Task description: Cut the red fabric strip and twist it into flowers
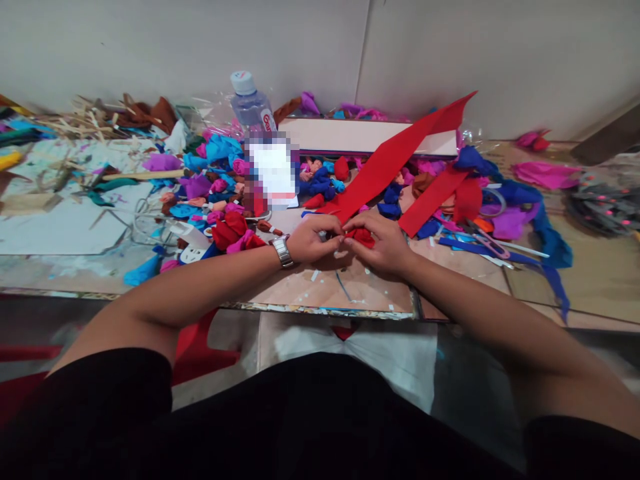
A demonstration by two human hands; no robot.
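My left hand (311, 241), with a metal-banded watch (283, 252) on the wrist, is closed in a pinch just above the table. Its fingertips meet those of my right hand (380, 245), which is also closed. Gathered red crepe paper (361, 237) shows under the right fingers, and both hands seem to pinch it; the exact grip is hidden. From behind the hands, a long red crepe paper strip (390, 160) runs up to the right. Another red strip (433, 200) lies to its right. Several rolled paper flowers (230, 230) in red, pink and blue lie left of my hands.
A plastic bottle (253, 110) stands at the back beside a pixelated white item (275, 173). Behind the flowers lies a long pale box (340, 135). Pink-handled scissors (490, 243) and blue strips are on the right. A white power strip (195, 247) sits left.
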